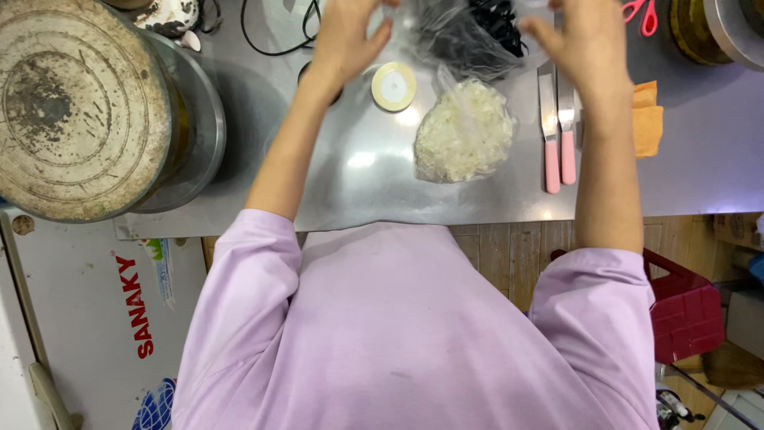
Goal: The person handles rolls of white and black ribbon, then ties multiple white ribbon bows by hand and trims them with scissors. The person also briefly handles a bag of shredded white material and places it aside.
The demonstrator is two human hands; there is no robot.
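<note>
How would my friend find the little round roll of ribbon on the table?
Start at the shiny metal table. Between the person's arms lies a clear bag of pale shreds; just left of it is the ribbon roll. It is the only small flat cream ring with a hole.

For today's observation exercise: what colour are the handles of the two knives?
Pink; the knives show best in the head view.

Two pink-handled knives, ribbon roll, orange cloth, pink scissors, big round metal lid.
</note>
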